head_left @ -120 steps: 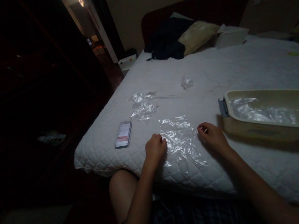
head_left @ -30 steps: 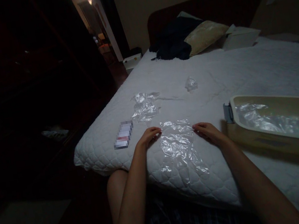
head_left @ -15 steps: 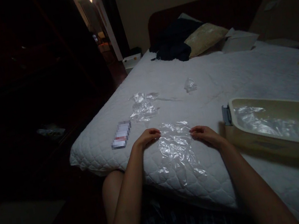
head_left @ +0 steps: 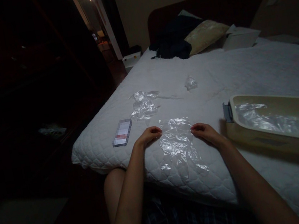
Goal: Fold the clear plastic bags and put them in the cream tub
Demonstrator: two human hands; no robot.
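Observation:
A clear plastic bag (head_left: 176, 144) lies spread over the near corner of the bed, its lower part wrinkled and shiny. My left hand (head_left: 151, 134) pinches its left edge between thumb and fingers. On the opposite edge, my right hand (head_left: 203, 131) pinches the plastic the same way. A crease runs across the bag between the two hands. Just beyond it rests a crumpled heap of clear plastic (head_left: 145, 105). Farther off sits a small balled piece of clear plastic (head_left: 191, 82).
A beige storage bin (head_left: 274, 140) with clear plastic inside stands on the right of the white quilted bed (head_left: 246, 73). A phone-like, pixelated object (head_left: 122, 133) lies left of my left hand. Dark cloth (head_left: 173, 41) and a beige pillow (head_left: 207, 35) lie by the headboard (head_left: 237, 1).
The upper part of the bag looks flatter and smoother between my hands, with its top edge spread out. Both hands keep their pinch and have barely moved; the view has shifted slightly.

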